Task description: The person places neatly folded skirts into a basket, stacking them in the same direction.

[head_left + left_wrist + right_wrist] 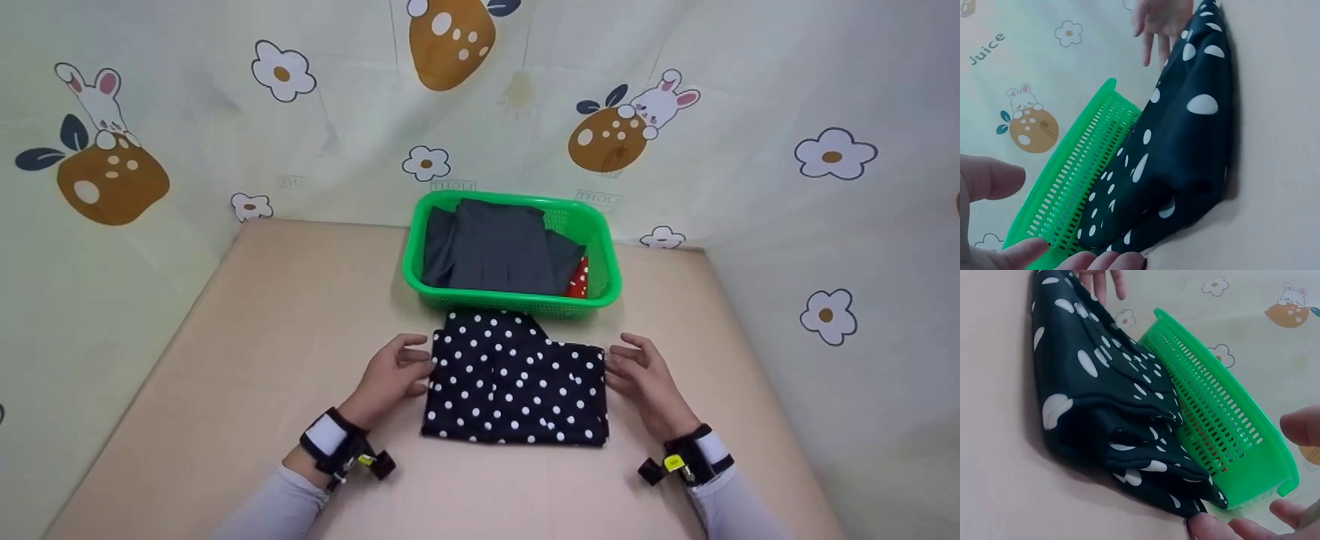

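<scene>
A folded black cloth with white polka dots (517, 390), perhaps a garment, lies on the table. My left hand (386, 379) is at its left edge, fingers loosely bent and thumb apart. On the opposite edge is my right hand (649, 390), its fingers similarly relaxed. In the right wrist view, layered folds show along the near side of the polka-dot cloth (1095, 382), and a fingertip meets its lower corner. The left wrist view has fingertips (1123, 261) by the lower end of the cloth; whether they touch it, I cannot tell.
Just behind the cloth stands a green perforated basket (514, 298). Inside it lie folded dark grey clothes (502, 247) and a red piece with white dots (579, 281). A printed curtain (360, 97) encloses the back and sides of the beige table (300, 285).
</scene>
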{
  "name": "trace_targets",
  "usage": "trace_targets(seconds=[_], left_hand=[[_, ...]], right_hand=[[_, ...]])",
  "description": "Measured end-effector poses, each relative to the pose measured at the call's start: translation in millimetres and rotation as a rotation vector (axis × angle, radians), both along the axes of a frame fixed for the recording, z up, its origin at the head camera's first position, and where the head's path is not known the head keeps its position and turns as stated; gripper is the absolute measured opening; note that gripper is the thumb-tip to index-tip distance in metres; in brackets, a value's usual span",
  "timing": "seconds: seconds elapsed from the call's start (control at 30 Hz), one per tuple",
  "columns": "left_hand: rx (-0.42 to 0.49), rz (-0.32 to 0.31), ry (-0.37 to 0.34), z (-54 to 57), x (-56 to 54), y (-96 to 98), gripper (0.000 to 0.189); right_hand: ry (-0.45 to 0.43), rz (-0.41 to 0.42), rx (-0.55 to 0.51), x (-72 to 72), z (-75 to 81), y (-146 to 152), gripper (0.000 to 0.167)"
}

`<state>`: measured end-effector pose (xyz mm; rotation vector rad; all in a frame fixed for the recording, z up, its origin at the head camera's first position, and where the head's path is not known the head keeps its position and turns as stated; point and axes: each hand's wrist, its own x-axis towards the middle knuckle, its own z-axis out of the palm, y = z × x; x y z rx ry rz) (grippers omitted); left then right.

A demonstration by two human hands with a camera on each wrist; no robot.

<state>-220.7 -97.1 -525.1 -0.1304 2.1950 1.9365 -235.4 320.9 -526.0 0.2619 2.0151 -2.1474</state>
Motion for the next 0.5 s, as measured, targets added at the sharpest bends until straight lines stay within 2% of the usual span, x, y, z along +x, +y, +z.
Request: trace_targets(seconds=[0.17, 0.3, 0.43, 0.5], left_hand=[[0.067, 0.019, -0.074, 0.6, 0.0, -0.3, 0.055], [0.113, 0.015, -0.101, 1.2, 1.1, -0.9, 0.058], [0.210, 0.004, -0.146, 2.2, 2.2, -4.3, 0.057], [0.258, -0.001, -0.176, 2.9, 2.4, -6.5, 0.057]], right_hand=[[-0.031, -0.035, -0.114, 1.2, -1.3, 1.6, 0.055], [-0.084, -0.001, -0.155, 0.8, -1.9, 3.8, 0.055], [-0.136, 0.143, -0.123, 0.7, -1.4, 7.3, 0.061], [-0.152, 0.227, -0.112, 1.6, -0.9, 8.3, 0.057]])
